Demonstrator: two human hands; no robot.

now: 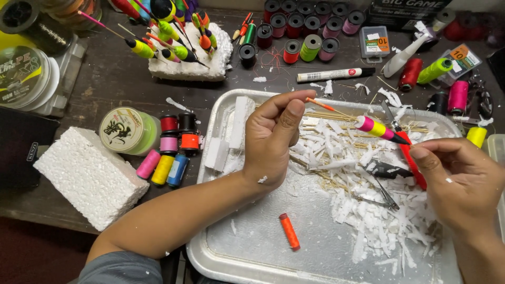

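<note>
We see the left hand with its grip closed: thumb and forefinger pinch the orange-tipped thin stem of a fishing float, the other fingers curled into the palm. The float, banded pink and yellow with a dark tip, hangs tilted above the metal tray, between the two hands. The right hand holds a narrow grip, fingertips drawn together just at the float's dark lower tip; we cannot tell whether they truly touch it or clasp something thinner.

Much of the tray is buried under white foam shavings, among which thin wooden sticks and a small metal tool are only partly visible. A red handle beside the right hand is half hidden. The right wrist is cut off at the frame's edge.

An orange thread spool lies on the near bare part of the tray. The dark, worn worktop carries a foam block at the near left, coloured spools, a white marker, and a far foam block stuck with finished floats.
</note>
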